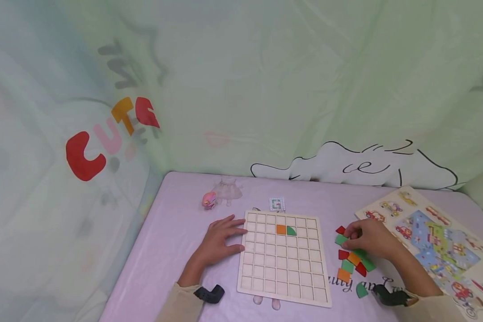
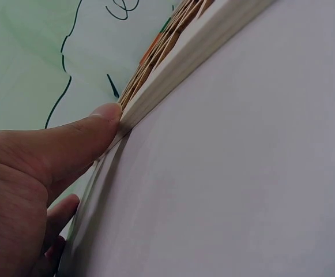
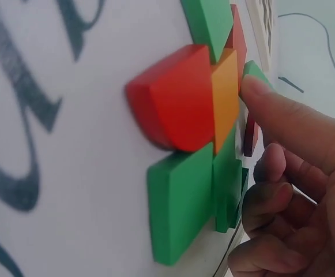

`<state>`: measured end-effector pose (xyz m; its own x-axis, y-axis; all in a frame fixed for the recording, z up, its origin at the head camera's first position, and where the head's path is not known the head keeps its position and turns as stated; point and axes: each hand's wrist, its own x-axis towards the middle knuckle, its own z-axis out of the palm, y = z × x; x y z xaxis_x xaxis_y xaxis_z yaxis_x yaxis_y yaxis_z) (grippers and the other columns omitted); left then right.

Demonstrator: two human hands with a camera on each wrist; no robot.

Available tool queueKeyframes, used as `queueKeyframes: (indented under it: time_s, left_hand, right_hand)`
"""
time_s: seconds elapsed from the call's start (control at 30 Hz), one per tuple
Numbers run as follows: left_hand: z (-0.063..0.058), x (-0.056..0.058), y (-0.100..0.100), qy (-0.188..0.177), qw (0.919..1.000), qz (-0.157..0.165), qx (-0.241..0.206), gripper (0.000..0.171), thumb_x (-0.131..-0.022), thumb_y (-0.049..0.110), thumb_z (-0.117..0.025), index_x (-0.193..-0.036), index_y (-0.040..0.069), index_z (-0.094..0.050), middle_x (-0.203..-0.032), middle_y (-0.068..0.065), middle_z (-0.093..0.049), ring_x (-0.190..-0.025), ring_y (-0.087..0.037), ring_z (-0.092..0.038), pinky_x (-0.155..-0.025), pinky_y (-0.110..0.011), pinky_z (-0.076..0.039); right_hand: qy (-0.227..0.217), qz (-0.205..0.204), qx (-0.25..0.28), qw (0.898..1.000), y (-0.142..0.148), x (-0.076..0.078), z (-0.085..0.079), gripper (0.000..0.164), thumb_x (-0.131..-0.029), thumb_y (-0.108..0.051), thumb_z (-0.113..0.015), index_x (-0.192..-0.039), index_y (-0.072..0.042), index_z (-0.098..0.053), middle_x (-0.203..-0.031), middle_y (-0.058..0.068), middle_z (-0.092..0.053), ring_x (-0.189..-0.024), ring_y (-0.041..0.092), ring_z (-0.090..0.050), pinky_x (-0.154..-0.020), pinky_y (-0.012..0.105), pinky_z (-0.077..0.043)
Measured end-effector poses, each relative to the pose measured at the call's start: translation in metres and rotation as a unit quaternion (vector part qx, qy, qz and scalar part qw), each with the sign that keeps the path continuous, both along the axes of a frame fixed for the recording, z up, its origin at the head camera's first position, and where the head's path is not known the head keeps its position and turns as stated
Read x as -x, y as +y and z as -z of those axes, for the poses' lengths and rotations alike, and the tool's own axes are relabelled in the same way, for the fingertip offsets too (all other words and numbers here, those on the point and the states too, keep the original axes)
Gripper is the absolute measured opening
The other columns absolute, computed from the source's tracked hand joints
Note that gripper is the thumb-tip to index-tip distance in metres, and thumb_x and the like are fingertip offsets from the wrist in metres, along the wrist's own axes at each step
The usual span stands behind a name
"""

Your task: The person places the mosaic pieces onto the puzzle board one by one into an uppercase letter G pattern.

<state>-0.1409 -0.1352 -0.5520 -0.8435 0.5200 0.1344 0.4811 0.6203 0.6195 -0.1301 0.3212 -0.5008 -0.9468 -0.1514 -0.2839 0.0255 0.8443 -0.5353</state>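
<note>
A wooden grid board [image 1: 282, 268] lies on the table with an orange square [image 1: 281, 229] and a green quarter-circle piece [image 1: 291, 230] side by side in its upper cells. My left hand [image 1: 222, 239] rests along the board's left edge, fingers spread. Its thumb [image 2: 106, 115] touches the board's side in the left wrist view. To the right of the board, my right hand [image 1: 372, 237] pinches a green piece [image 1: 340, 240] at the pile's top end; the index fingertip is hidden behind the thumb in the right wrist view. Nearby lie a red piece [image 3: 181, 101] and an orange square [image 3: 225, 101].
A picture puzzle board [image 1: 434, 241] lies at the right, partly under my right forearm. A loose green piece [image 1: 361, 290] sits near my right wrist. Behind the grid board are a small pattern card [image 1: 277, 204] and a pink toy [image 1: 209, 200].
</note>
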Motion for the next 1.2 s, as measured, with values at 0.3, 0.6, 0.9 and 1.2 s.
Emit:
queueKeyframes:
  time_s: [0.3, 0.6, 0.9, 1.2]
  left_hand:
    - [-0.001, 0.000, 0.000, 0.003, 1.0000, 0.002, 0.001, 0.044, -0.087, 0.035, -0.079, -0.128, 0.022, -0.071, -0.152, 0.001, -0.055, -0.153, -0.029, -0.035, -0.117, -0.059, -0.027]
    - [-0.001, 0.001, 0.000, 0.001, 1.0000, 0.001, 0.003, 0.044, -0.087, 0.035, -0.079, -0.128, 0.022, -0.071, -0.153, 0.002, -0.055, -0.153, -0.029, -0.035, -0.117, -0.060, -0.027]
    - [0.000, 0.002, 0.000, 0.006, 1.0000, 0.002, 0.004, 0.044, -0.087, 0.036, -0.079, -0.128, 0.022, -0.072, -0.152, 0.001, -0.055, -0.153, -0.029, -0.035, -0.116, -0.060, -0.027]
    - [0.003, 0.001, -0.001, 0.009, 0.9999, -0.002, 0.009, 0.044, -0.088, 0.040, -0.078, -0.129, 0.024, -0.071, -0.153, 0.004, -0.054, -0.153, -0.028, -0.035, -0.116, -0.059, -0.029]
  right_hand:
    - [-0.002, 0.009, 0.002, 1.000, 0.000, 0.001, -0.002, 0.024, -0.079, -0.024, -0.088, -0.090, -0.010, -0.072, -0.076, 0.003, -0.056, -0.079, 0.020, -0.053, -0.059, 0.026, -0.047]
    - [-0.024, 0.007, 0.006, 1.000, 0.001, 0.004, -0.004, 0.024, -0.082, -0.028, -0.085, -0.090, -0.010, -0.071, -0.076, 0.002, -0.058, -0.079, 0.020, -0.054, -0.060, 0.025, -0.045]
    - [-0.023, -0.009, 0.025, 0.999, -0.002, 0.006, -0.006, 0.026, -0.083, -0.032, -0.084, -0.087, -0.011, -0.070, -0.076, 0.002, -0.059, -0.079, 0.019, -0.054, -0.060, 0.025, -0.047]
    - [-0.014, -0.031, 0.035, 0.999, -0.014, 0.011, -0.005, 0.028, -0.085, -0.039, -0.081, -0.092, -0.015, -0.068, -0.081, 0.001, -0.059, -0.081, 0.019, -0.054, -0.060, 0.026, -0.047]
